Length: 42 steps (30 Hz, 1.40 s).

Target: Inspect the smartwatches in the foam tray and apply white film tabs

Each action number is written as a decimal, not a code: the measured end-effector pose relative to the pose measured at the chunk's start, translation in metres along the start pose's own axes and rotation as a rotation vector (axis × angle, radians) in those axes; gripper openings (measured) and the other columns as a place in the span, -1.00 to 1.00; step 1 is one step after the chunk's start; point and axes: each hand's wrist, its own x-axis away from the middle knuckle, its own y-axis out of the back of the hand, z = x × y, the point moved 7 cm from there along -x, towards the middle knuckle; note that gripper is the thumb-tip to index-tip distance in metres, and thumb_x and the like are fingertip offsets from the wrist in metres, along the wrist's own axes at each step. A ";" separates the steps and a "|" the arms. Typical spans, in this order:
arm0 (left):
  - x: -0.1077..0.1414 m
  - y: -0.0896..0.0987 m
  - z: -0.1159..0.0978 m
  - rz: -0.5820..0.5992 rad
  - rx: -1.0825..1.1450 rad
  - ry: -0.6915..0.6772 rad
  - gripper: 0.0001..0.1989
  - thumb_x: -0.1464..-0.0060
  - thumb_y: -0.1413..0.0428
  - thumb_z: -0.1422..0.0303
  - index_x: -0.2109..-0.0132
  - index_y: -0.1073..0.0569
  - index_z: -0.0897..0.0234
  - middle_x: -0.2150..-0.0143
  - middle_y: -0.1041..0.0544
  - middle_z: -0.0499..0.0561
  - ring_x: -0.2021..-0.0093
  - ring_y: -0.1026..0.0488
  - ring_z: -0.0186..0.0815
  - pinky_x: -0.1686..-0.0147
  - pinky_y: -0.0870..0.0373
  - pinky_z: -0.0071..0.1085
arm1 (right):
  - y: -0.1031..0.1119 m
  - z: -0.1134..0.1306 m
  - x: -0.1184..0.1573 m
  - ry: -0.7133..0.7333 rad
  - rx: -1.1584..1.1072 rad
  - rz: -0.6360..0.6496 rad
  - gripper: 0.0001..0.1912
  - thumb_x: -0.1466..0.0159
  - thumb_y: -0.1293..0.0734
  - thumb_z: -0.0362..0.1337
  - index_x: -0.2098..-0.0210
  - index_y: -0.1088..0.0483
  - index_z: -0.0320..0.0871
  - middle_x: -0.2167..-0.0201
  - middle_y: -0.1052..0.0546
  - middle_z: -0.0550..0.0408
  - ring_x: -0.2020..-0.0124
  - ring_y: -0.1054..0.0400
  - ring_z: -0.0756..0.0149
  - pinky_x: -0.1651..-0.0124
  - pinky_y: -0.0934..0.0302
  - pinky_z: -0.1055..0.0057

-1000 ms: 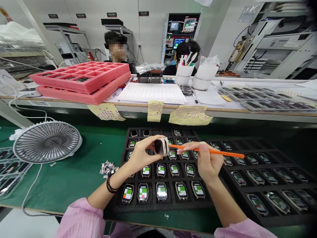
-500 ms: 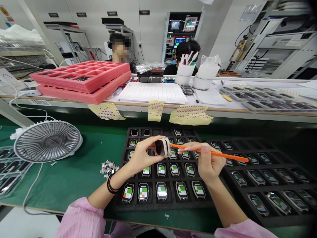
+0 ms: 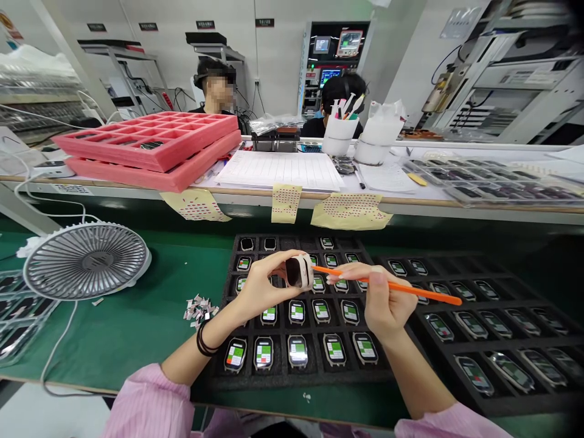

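Between thumb and fingers, my left hand (image 3: 266, 281) grips a light-framed watch (image 3: 298, 272) with a dark screen, turned on its side. My right hand (image 3: 381, 296) is closed around an orange stick (image 3: 417, 291). The stick's left tip is at the back edge of the watch; whether it touches is too small to tell. Both hands are above a black foam tray (image 3: 314, 380) that holds several watches, most with lit green and white screens.
A second black tray (image 3: 449, 350) of watches lies right. On the left are a fan (image 3: 89, 260), a pile of small pieces (image 3: 199, 310) and clear trays (image 3: 16, 316). Pink foam trays (image 3: 150, 146) and papers (image 3: 280, 170) lie on the shelf. Two people sit beyond.
The orange stick's outer end has shifted slightly right and down. Beyond the shelf, the person at the left has turned their head. My hands have barely moved.
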 end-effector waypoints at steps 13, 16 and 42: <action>-0.003 0.014 -0.003 -0.048 -0.172 -0.034 -0.55 0.06 -0.26 0.47 -0.03 -0.47 0.28 0.03 -0.58 0.11 0.17 -0.55 -0.26 0.37 -0.55 -0.49 | 0.004 -0.015 -0.006 -0.175 -0.125 -0.089 -0.67 -0.42 -0.13 -0.16 0.34 -0.44 -0.12 0.50 -0.61 0.09 0.46 -0.55 0.24 0.31 -0.47 0.24; -0.002 0.016 -0.006 -0.050 -0.303 -0.085 -0.57 0.04 -0.23 0.51 -0.03 -0.45 0.27 -0.04 -0.53 0.12 0.04 -0.50 -0.20 0.38 -0.54 -0.50 | -0.020 -0.035 -0.004 -0.386 -0.256 0.000 -0.85 -0.32 -0.30 -0.15 0.31 -0.35 -0.08 0.28 -0.63 0.09 0.21 -0.56 0.23 0.16 -0.47 0.25; -0.005 0.026 0.018 -0.106 -0.134 0.124 -0.54 -0.02 -0.25 0.39 -0.08 -0.38 0.25 0.13 -0.52 0.06 0.21 -0.48 -0.31 0.40 -0.53 -0.51 | -0.033 -0.073 0.005 -0.662 -0.414 0.068 -0.72 -0.21 -0.40 -0.15 0.31 -0.18 -0.03 0.27 -0.43 0.16 0.16 -0.47 0.25 0.14 -0.47 0.21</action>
